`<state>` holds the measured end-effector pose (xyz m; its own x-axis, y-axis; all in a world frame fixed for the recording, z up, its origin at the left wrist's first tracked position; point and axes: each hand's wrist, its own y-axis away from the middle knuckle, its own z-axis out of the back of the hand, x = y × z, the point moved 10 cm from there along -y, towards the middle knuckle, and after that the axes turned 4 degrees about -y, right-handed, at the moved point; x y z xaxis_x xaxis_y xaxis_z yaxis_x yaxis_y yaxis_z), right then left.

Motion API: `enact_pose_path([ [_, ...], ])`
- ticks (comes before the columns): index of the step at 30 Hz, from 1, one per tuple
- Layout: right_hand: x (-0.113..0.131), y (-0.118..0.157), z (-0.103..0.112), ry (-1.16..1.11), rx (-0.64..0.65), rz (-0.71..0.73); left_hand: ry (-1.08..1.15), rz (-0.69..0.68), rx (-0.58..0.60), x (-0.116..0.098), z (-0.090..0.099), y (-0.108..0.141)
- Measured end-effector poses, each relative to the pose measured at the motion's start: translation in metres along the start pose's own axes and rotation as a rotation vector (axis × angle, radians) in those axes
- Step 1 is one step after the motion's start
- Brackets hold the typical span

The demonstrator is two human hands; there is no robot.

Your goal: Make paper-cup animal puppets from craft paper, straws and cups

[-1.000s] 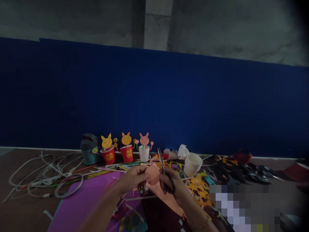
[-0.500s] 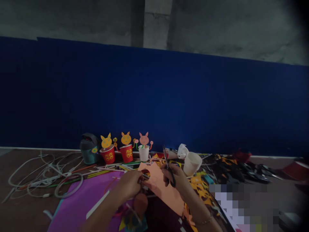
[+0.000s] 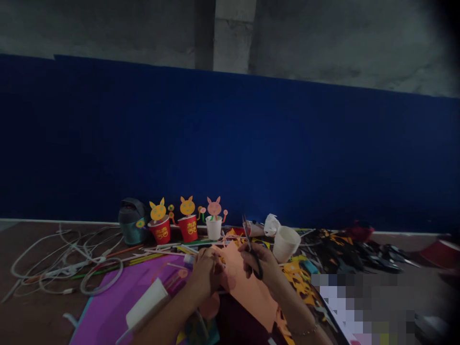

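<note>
My right hand point(image 3: 264, 263) is closed around black-handled scissors point(image 3: 247, 230), whose blades point up and away from me. Under it slants a sheet of light orange paper point(image 3: 251, 297). My left hand point(image 3: 207, 274) is closed at the sheet's left edge, fingers bent over the paper, and part of that edge is hidden behind it. A round orange paper piece point(image 3: 210, 305) shows just below my left wrist. Beside my left forearm, a white paper cup point(image 3: 146, 303) lies on its side on a purple sheet point(image 3: 104, 297).
Three cups with paper cat heads stand at the back: two red point(image 3: 188, 228), one white point(image 3: 214, 228). A teal lidded container point(image 3: 132, 223) is left of them, white cables point(image 3: 68, 261) further left. Right are a white cup point(image 3: 286, 243), yellow paper scraps point(image 3: 300, 280) and more scissors point(image 3: 381, 256).
My left hand has shifted right onto the orange paper, covering the cut-out hole seen before. More of the lying white cup shows. My right hand and the scissors stay nearly still.
</note>
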<state>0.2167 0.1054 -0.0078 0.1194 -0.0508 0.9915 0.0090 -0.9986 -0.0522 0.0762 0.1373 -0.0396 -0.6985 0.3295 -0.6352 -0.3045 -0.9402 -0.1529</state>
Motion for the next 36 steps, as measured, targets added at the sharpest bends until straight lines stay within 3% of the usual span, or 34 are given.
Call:
enact_pose_path([
  [3,0.007,0.005,-0.008,0.009,0.066,0.019,0.169,0.018,-0.113,0.004,0.020,-0.007],
  [7,0.009,0.018,-0.028,0.049,0.259,-0.012,0.373,0.081,-0.197,0.016,0.048,-0.011],
  [11,-0.004,0.036,-0.044,0.205,0.485,-0.152,0.596,0.175,-0.243,0.026,0.066,-0.008],
  [14,-0.016,0.042,-0.049,0.353,0.580,-0.218,0.826,0.232,-0.340,0.033,0.072,-0.002],
  [18,-0.018,0.033,-0.050,0.284,0.487,-0.210,1.035,0.286,-0.383,0.036,0.067,0.002],
  [22,-0.016,0.023,-0.047,0.137,0.341,-0.163,1.090,0.316,-0.366,0.029,0.062,0.006],
  [27,-0.020,0.017,-0.045,0.072,0.280,-0.168,1.091,0.281,-0.304,0.016,0.056,0.008],
  [36,-0.016,0.018,-0.045,0.073,0.257,-0.158,1.178,0.291,-0.249,0.016,0.044,0.006],
])
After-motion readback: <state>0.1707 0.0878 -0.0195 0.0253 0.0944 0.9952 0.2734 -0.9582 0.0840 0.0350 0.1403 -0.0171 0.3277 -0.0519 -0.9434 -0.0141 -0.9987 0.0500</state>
